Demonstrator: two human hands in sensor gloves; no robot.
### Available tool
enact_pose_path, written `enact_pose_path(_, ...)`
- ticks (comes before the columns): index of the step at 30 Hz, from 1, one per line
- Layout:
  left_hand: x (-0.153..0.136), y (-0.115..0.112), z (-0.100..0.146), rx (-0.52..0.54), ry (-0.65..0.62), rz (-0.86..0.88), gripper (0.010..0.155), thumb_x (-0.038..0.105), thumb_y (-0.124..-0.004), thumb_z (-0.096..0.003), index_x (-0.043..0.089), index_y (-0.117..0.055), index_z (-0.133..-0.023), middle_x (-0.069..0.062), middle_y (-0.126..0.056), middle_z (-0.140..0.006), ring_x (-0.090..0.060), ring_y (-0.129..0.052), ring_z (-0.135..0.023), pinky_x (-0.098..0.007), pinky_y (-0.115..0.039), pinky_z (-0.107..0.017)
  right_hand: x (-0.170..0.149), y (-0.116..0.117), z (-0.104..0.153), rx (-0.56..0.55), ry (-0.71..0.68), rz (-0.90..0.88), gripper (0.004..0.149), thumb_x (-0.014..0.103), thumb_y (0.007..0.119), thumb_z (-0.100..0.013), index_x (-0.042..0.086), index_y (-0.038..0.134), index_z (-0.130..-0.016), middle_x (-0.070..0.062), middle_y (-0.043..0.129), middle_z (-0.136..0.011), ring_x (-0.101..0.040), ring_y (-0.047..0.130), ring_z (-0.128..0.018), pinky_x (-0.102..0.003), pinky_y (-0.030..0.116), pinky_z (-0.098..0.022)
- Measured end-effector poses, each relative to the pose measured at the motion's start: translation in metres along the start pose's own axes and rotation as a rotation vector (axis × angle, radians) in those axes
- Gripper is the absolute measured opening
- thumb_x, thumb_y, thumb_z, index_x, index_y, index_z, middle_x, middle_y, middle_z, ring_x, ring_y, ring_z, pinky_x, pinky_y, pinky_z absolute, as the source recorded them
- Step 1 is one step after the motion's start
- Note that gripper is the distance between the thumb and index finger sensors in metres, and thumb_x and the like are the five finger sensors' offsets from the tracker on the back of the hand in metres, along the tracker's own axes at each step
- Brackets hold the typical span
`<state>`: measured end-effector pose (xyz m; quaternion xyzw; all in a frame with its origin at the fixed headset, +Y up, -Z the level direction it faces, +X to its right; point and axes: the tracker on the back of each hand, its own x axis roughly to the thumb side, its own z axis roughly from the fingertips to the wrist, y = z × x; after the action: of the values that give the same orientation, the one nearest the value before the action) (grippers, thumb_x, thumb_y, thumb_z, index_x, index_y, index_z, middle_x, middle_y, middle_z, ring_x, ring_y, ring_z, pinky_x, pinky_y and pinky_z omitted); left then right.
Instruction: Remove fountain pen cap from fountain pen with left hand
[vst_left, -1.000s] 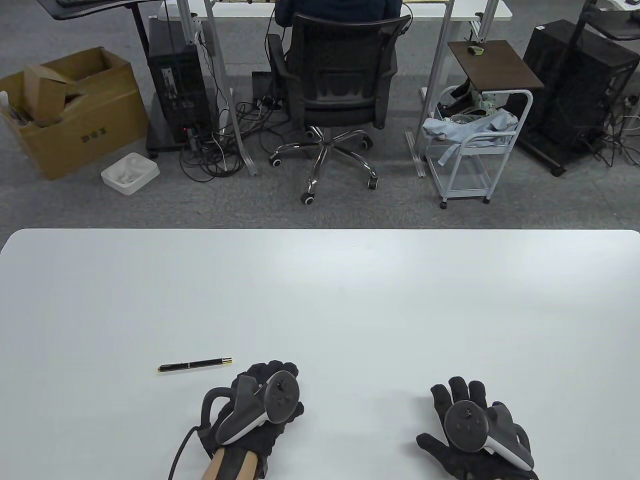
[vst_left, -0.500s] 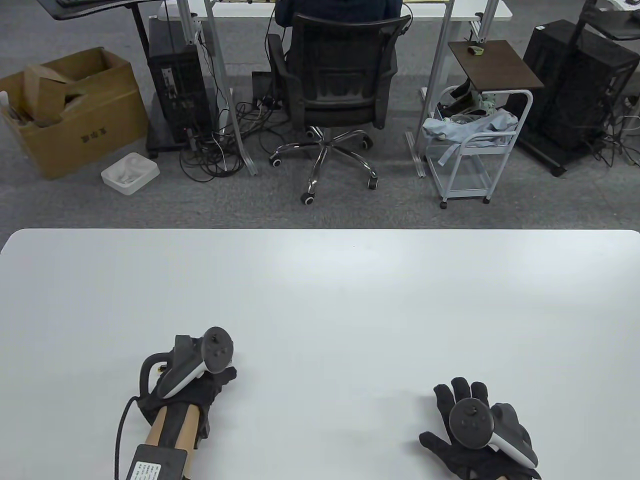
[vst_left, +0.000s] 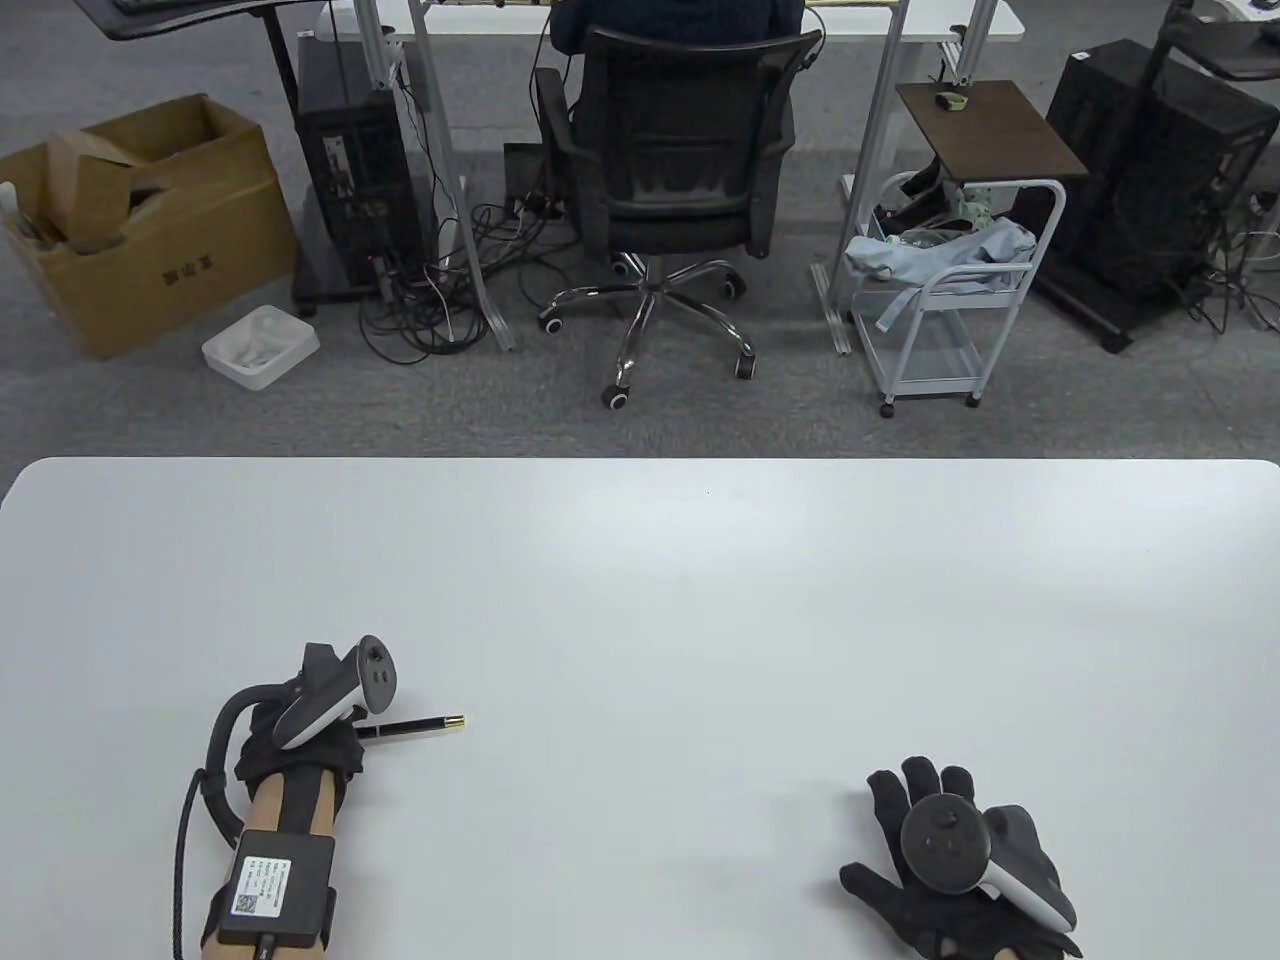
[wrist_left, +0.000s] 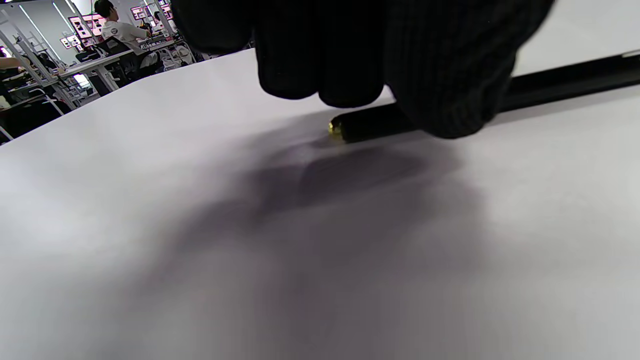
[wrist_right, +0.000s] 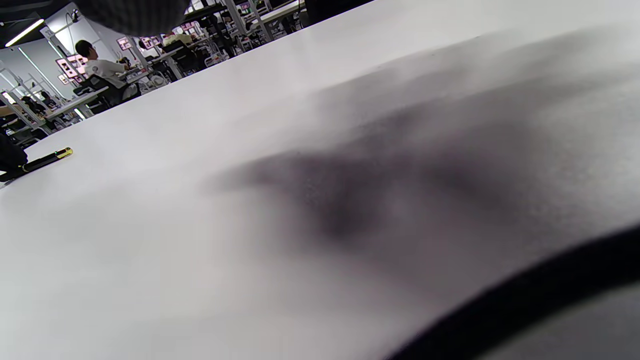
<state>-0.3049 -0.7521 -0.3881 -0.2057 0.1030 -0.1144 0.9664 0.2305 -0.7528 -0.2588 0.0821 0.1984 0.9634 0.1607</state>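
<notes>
A black fountain pen with gold ends lies on the white table, pointing left to right. My left hand is over its left end, and only the right half of the pen shows past the tracker. In the left wrist view the gloved fingers close around the pen close to its gold-tipped end, which still rests on the table. My right hand lies flat and spread on the table, far right of the pen. The pen's right end also shows in the right wrist view.
The table's far edge runs across the middle of the table view. Beyond it are an office chair, a cardboard box and a white cart on the floor.
My left hand moved up and left from beside the pen onto its left end and closed its fingers on it. The pen lies where it was. My right hand stayed put.
</notes>
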Motion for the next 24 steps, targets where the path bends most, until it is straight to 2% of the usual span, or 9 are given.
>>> enact_pose_path(10, 0.006, -0.005, -0.014, -0.003, 0.025, 0.014, 0.044, 0.035, -0.091, -0.0398, 0.039, -0.081, -0.082, 0.011, -0.086, -0.092, -0.022, -0.088, -0.089, -0.048, -0.068, -0.073, 0.000, 0.002, -0.002, 0.019, 0.006, 0.006, 0.086, 0.059, 0.053, -0.047, 0.017, 0.003, -0.103, -0.020, -0.008, -0.107, -0.055, -0.006, -0.093, -0.077, 0.008, -0.059)
enact_pose_path(16, 0.012, -0.010, -0.014, 0.040, 0.012, -0.049, 0.044, 0.031, -0.081, -0.0400, 0.038, -0.078, -0.084, 0.008, -0.085, -0.091, -0.025, -0.089, -0.085, -0.050, -0.072, -0.068, 0.003, 0.004, -0.002, 0.016, -0.002, 0.024, 0.086, 0.060, 0.052, -0.047, 0.018, 0.001, -0.102, -0.020, -0.011, -0.107, -0.056, -0.006, -0.093, -0.077, 0.008, -0.059)
enact_pose_path(24, 0.014, -0.012, -0.012, 0.030, 0.016, -0.070, 0.045, 0.029, -0.074, -0.0425, 0.037, -0.075, -0.086, 0.008, -0.082, -0.094, -0.026, -0.085, -0.090, -0.053, -0.066, -0.071, 0.004, 0.003, -0.001, 0.003, -0.002, 0.022, 0.086, 0.059, 0.052, -0.047, 0.018, 0.000, -0.102, -0.020, -0.011, -0.106, -0.056, -0.006, -0.093, -0.077, 0.008, -0.059)
